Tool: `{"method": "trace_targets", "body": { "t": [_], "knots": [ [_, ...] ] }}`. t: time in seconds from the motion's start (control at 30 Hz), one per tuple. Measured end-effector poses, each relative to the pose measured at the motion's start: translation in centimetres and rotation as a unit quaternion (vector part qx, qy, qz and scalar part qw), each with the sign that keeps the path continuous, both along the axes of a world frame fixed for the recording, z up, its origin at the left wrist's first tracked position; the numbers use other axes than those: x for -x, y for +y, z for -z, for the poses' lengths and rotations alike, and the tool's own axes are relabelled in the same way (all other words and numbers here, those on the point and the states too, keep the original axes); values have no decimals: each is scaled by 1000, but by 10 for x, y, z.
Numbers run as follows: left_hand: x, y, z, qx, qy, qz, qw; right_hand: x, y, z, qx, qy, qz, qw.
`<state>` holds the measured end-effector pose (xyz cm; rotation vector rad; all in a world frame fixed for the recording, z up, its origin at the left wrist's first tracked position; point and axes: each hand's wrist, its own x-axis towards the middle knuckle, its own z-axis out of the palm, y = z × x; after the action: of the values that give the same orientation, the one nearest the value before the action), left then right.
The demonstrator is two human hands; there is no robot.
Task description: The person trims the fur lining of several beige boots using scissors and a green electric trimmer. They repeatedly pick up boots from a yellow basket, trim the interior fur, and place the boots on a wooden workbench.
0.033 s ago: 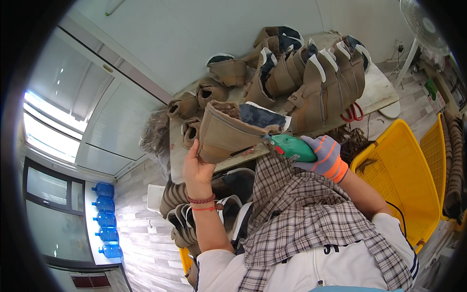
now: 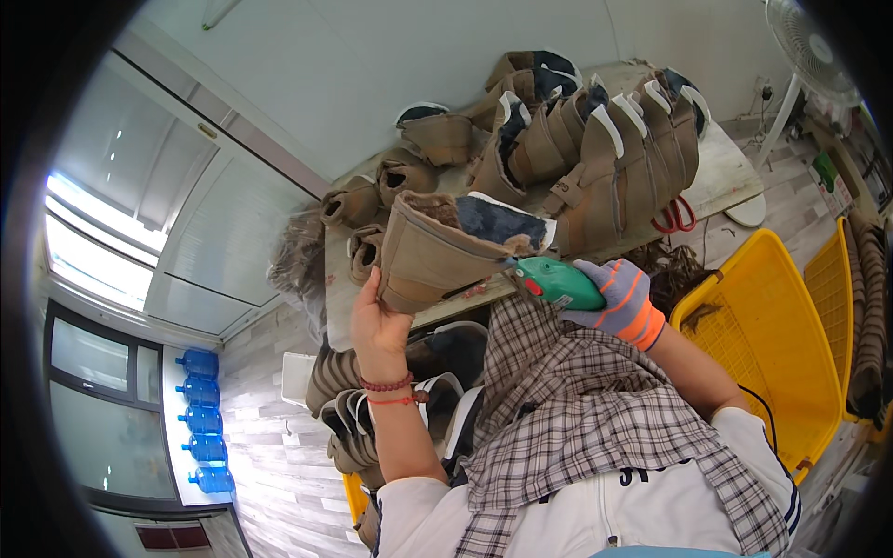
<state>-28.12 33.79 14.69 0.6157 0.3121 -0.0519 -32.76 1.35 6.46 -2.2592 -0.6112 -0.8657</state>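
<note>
My bare left hand (image 2: 379,325) grips a brown boot upper (image 2: 433,265) from its near left side, thumb up along it. Brown fleece and a dark blue patch edged in white show in its opening. My right hand (image 2: 623,302), in a grey-purple glove with orange bands, is closed round a green handheld electric cutter (image 2: 558,284) with a red button. The cutter's tip meets the right end of the upper, beside the fleece edge. Exactly where the blade sits is too small to tell. A checked apron (image 2: 577,400) covers my lap below the cutter.
Several similar brown uppers (image 2: 619,172) crowd the worktable (image 2: 726,177), with red-handled scissors (image 2: 679,216) at its near edge. A yellow basket (image 2: 772,325) stands at my right. More uppers (image 2: 358,418) are stacked below left. A white fan (image 2: 814,46) stands far right; blue water bottles (image 2: 203,418) line the left.
</note>
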Motion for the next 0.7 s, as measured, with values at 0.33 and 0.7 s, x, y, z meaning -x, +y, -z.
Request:
{"method": "trace_targets", "body": {
  "t": [0.33, 0.7],
  "knots": [
    [42, -29, -14, 27, -164, -24, 986, 1, 17, -33, -52, 70, -42, 995],
    [50, -40, -4, -78, -307, -9, 948, -8, 27, -54, -117, 77, -108, 984]
  ]
}}
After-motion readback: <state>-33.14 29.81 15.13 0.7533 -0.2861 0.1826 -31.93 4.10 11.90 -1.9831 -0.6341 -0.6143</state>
